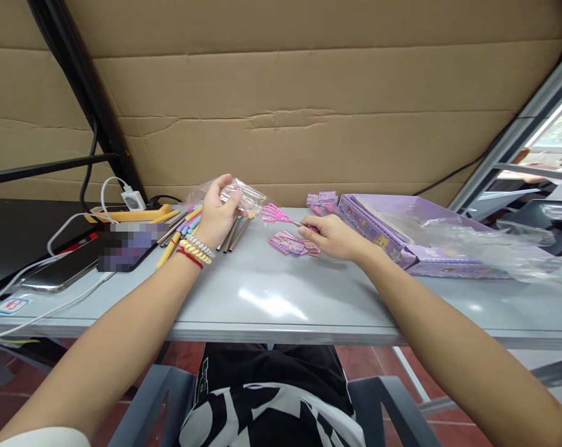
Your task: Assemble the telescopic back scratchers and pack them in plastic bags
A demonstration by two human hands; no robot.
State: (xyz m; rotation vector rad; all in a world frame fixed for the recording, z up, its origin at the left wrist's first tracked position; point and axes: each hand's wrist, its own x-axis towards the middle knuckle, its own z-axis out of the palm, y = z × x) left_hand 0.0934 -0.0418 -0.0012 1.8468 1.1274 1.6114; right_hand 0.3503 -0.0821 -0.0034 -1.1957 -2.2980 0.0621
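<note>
My left hand [219,214] has its fingers closed on a clear plastic bag [247,195]. My right hand [331,237] grips the metal shaft end of a pink hand-shaped back scratcher [276,214], whose spread claw points left at the bag's mouth, close to it. Whether the claw tips touch the bag I cannot tell. Below the claw lie several pink and purple printed cards [290,243]. Beside and under my left hand are several back scratchers with coloured handles [192,217] and bare metal shafts [238,234], partly hidden by the hand and bag.
A purple printed box [378,233] stands at the right, with crumpled clear bags [485,245] over it. More cards [323,200] lie by its left corner. Phones [71,264], white cables and a charger [134,200] occupy the left. A cardboard wall [281,87] closes the back.
</note>
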